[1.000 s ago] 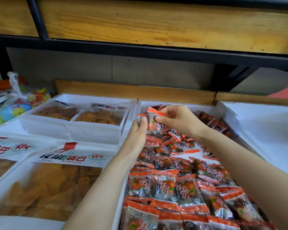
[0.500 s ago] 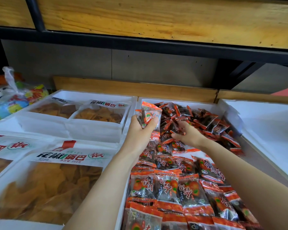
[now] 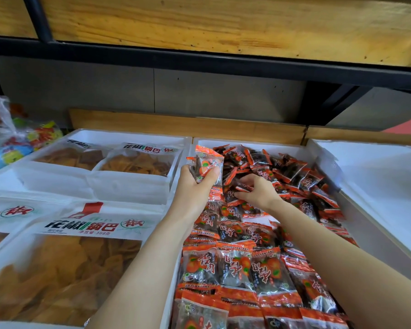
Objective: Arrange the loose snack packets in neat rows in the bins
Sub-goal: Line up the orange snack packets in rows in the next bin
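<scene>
Snack packets [image 3: 235, 267]: clear film, orange-red ends, orange fruit print, dark contents; bins [image 3: 375, 210]: white; chip bags [image 3: 64, 264]: golden contents, white labels with black-and-red lettering.

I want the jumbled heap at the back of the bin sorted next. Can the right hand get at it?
Probably yes: the right hand has its fingers curled round packets of the loose heap, and nothing covers the bin.

left hand [image 3: 195, 186] — bare; forearm [image 3: 152, 257] bare | right hand [image 3: 259, 193] — same; bare seemingly to elbow
</scene>
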### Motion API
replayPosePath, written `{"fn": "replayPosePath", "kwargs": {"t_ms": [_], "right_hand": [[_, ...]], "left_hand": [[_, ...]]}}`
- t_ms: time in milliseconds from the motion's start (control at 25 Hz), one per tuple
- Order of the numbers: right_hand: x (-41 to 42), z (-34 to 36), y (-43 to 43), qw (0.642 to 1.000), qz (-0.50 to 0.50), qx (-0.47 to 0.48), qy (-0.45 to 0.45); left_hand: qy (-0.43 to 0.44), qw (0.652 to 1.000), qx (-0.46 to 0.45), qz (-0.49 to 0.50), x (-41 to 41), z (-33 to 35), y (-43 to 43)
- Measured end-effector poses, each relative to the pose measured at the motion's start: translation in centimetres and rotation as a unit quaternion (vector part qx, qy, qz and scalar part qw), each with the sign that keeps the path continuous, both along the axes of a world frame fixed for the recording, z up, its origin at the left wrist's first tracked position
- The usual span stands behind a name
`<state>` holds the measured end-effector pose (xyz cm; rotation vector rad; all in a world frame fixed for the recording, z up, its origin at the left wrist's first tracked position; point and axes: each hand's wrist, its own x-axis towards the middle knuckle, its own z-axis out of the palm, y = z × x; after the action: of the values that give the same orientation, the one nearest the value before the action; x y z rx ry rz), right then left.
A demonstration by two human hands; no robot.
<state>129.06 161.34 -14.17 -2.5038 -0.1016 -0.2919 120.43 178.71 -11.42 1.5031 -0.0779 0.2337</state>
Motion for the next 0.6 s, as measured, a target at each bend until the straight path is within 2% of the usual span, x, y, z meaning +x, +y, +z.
{"fn": "replayPosePath", "kwargs": {"t_ms": [120, 280, 400, 480, 600], "right_hand": [[-1.2, 0.8, -0.8, 0.999, -0.009, -0.017, -0.034], [-3.5, 3.1, -0.5, 0.986, -0.036, 0.073, -0.149], [-6.2, 4.6, 1.6, 0.964, 0.026, 0.101, -0.243], [-8.0, 4.9, 3.4, 0.959, 0.103, 0.089, -0.250], [-9.3, 4.1, 5.0, 0.963, 0.203, 0.051, -0.172]], "left_hand": [[0.012, 1.000, 0.001, 0.004, 0.3, -0.2, 0.0], [0.055, 0.998, 0.015, 0.027, 0.5, -0.7, 0.3], [0.084, 0.996, 0.024, 0.021, 0.2, -0.7, 0.1], [0.092, 0.995, 0.028, 0.014, -0.1, -0.6, -0.2], [0.066, 0.998, 0.007, 0.012, -0.2, -0.3, -0.3]]}}
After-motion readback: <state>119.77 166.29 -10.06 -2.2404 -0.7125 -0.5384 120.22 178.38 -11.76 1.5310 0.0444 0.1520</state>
